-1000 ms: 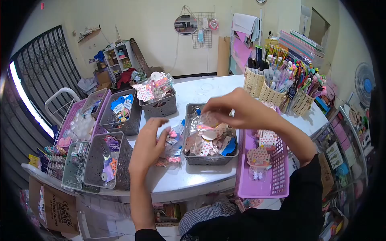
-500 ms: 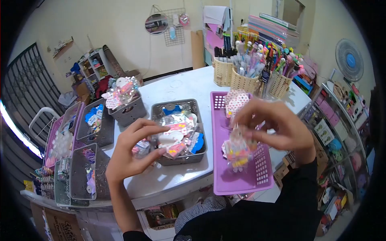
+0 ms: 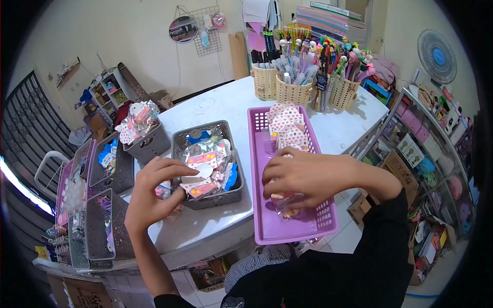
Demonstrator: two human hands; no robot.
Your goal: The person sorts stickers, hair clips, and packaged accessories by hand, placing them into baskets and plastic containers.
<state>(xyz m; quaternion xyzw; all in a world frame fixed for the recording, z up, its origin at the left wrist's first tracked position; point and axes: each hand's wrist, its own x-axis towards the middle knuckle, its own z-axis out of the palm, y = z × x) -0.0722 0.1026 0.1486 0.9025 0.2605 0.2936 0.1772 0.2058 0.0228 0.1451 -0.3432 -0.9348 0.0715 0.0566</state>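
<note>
My right hand (image 3: pixel 303 177) presses a clear packet of small colourful items (image 3: pixel 285 201) down into the near end of a purple plastic tray (image 3: pixel 264 226). Pink dotted card packets (image 3: pixel 287 128) lie at the tray's far end. My left hand (image 3: pixel 151 192) hovers with fingers apart beside the near left corner of a grey basket (image 3: pixel 181 141) full of similar packets, holding nothing that I can see.
A white table (image 3: pixel 215 226) carries more grey and pink baskets (image 3: pixel 100 226) at the left and wicker pen holders (image 3: pixel 292 90) at the back. Shelves of goods (image 3: pixel 431 133) and a fan (image 3: pixel 435 49) stand at the right. Floor lies below the table edge.
My right hand carried a clear packet from over the grey basket across to the purple tray and lowered it in. The view swung right; my left hand stayed near the grey basket.
</note>
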